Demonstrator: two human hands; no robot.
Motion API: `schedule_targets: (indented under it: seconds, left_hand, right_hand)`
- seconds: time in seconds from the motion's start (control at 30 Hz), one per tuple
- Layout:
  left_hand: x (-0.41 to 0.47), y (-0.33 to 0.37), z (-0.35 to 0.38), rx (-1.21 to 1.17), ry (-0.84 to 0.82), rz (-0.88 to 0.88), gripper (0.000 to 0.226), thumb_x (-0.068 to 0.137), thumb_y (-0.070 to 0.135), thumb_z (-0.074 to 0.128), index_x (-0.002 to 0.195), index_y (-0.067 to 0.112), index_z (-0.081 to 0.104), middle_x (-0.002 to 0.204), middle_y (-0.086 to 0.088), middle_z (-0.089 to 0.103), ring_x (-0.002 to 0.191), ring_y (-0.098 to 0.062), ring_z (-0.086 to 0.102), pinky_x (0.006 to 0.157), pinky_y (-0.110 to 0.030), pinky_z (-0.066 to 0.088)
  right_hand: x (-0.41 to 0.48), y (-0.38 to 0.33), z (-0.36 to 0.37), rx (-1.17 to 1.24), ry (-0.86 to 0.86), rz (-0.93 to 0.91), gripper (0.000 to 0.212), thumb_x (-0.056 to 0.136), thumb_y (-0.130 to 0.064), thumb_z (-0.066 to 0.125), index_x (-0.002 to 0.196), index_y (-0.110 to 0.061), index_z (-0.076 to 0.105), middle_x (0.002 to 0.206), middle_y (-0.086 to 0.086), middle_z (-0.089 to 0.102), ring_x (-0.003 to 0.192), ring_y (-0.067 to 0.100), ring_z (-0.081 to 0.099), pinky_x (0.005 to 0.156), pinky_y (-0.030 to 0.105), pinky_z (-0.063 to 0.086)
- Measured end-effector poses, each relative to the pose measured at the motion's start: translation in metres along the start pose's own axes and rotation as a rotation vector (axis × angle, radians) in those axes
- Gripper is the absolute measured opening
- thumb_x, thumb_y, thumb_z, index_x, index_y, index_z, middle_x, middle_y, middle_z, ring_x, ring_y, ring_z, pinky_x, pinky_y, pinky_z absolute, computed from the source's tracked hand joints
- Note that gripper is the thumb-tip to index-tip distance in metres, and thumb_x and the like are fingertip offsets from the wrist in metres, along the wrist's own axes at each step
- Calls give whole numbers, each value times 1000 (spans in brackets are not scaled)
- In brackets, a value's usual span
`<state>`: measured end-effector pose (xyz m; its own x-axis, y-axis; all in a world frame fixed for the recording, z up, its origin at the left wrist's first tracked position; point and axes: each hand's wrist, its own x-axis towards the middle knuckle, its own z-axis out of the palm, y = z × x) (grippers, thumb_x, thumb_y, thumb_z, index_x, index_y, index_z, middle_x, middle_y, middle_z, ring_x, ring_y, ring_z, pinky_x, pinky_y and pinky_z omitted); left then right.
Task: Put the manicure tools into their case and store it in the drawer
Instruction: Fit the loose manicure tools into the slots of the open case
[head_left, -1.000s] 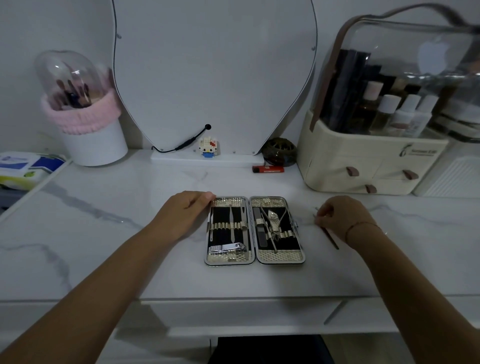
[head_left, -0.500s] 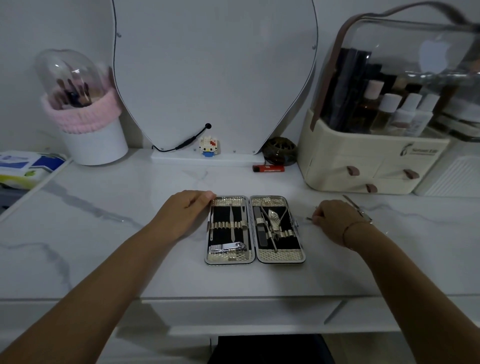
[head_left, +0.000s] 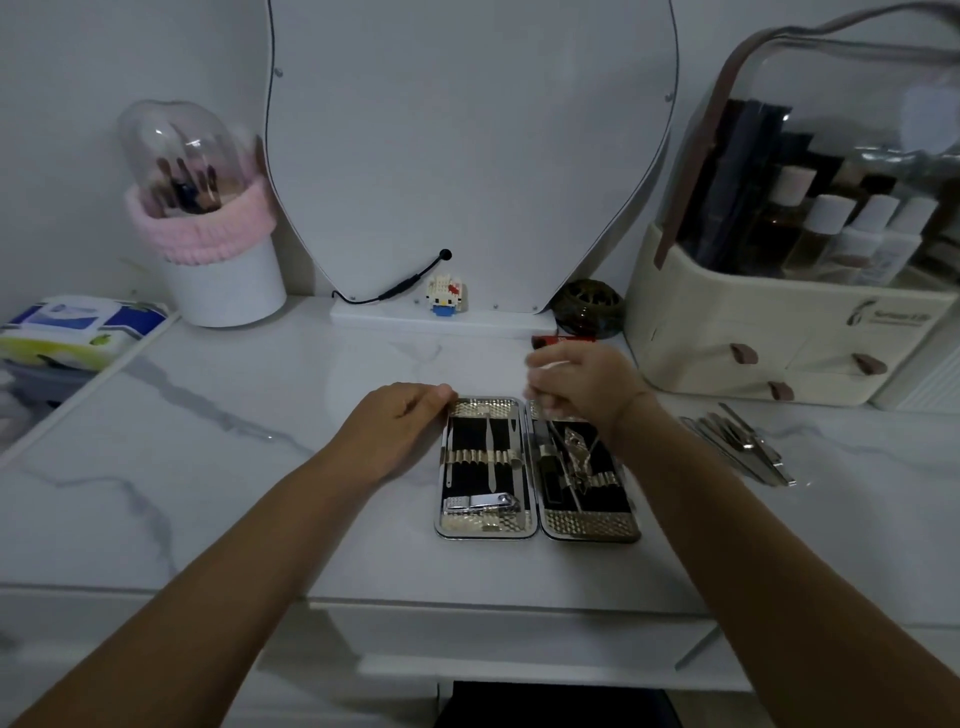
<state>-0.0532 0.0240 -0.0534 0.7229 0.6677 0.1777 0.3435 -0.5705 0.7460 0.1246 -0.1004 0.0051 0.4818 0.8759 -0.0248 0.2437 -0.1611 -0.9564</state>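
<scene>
White marble vanity top (head_left: 234, 467) runs under a mirror (head_left: 467, 130) at twelve o'clock, with a cream cosmetics organiser (head_left: 779, 338) at two o'clock and a brush holder (head_left: 218, 280) at ten. The manicure case (head_left: 488, 530) lies open flat at the centre, both halves showing; several tools sit under its elastic bands, and a nail clipper (head_left: 483, 503) lies across the six o'clock end of the left half. A heap of loose tools (head_left: 743, 447) waits on the marble at three o'clock of the case, well apart from it, so the packing looks partly done. The drawer (head_left: 493, 631) below the front edge appears closed. The step in hand seems to be seating one slim tool in the right half: it is best lined up with a free loop, slid in point first from the twelve o'clock end, and kept flat so it does not snag the pieces already crossed there. The left hand (head_left: 400, 421) rests on the marble at the case's ten o'clock corner, fingers relaxed and lightly bent, tips touching the rim to steady it. The right hand (head_left: 582, 384) hovers over the right half's twelve o'clock edge, wrist raised, fingers bunched and curled downward; blur hides whether they pinch a tool.
</scene>
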Motion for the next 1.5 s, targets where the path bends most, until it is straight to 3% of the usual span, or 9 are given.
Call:
schedule_targets:
  seconds: [0.23,0.53,0.77,0.97,1.13,1.27,1.33,1.4,1.5]
  left_hand:
    - [2,-3,-2,-22,22,-30,38,97,43,37,106,27,70,104,6,70,97,-9,61,81,-16,41]
    - [3,-5,-2,-31,28,-16,39,97,41,37,108,25,70,108,4,71,99,-8,61,81,-12,40]
    - [5,-7,-1,-20,20,-23,41,97,45,34,109,28,70,106,2,71,99,-10,63,90,-28,46]
    - [4,-6,-2,-56,20,-27,43,97,46,34,109,28,70,110,6,70,103,-7,61,91,-22,43]
    - [5,-5,-1,-55,22,-36,45,96,47,32,109,26,70,111,5,70,105,-8,61,93,-24,42]
    - [4,-5,-2,-69,19,-41,46,96,48,32,109,25,70,112,5,70,105,-8,60,90,-21,41]
    - [5,-6,-2,-80,25,-49,46,95,49,33,108,26,71,111,5,70,105,-8,61,90,-21,41]
    - [4,-5,-2,-84,30,-53,44,95,48,34,107,27,71,110,5,70,104,-9,61,90,-23,42]
    - [3,-5,-1,-117,33,-76,43,95,48,35,106,27,70,112,5,69,106,-8,59,85,-14,38]
  right_hand:
    - [31,-2,57,15,-22,122,10,82,-5,64,91,-9,62,74,14,66,54,14,60,46,17,51]
    - [39,3,61,-90,14,79,14,82,-5,64,96,-6,63,70,11,66,54,14,60,46,16,51]
    - [38,4,59,-251,-65,46,9,81,-8,65,90,-10,65,67,5,65,56,10,58,51,17,49]
    - [36,4,54,-494,-102,-113,16,84,-20,61,88,-9,73,72,-8,61,63,1,51,58,13,39]
    - [32,3,49,-672,-204,-146,25,88,-28,54,91,-11,73,88,9,69,84,24,59,73,30,46]
    - [25,1,45,-797,-310,-260,35,92,-30,49,59,-24,58,64,3,53,63,16,47,63,31,37]
    - [18,3,41,-787,-323,-301,28,93,-28,46,79,-18,68,79,8,57,76,19,50,72,33,41]
    - [10,8,29,-710,-228,-367,25,92,-25,48,107,-17,66,98,5,59,90,14,51,82,25,43]
    - [-3,17,-11,-612,8,-362,21,89,-22,54,105,-16,66,97,-4,64,83,-1,55,78,13,44]
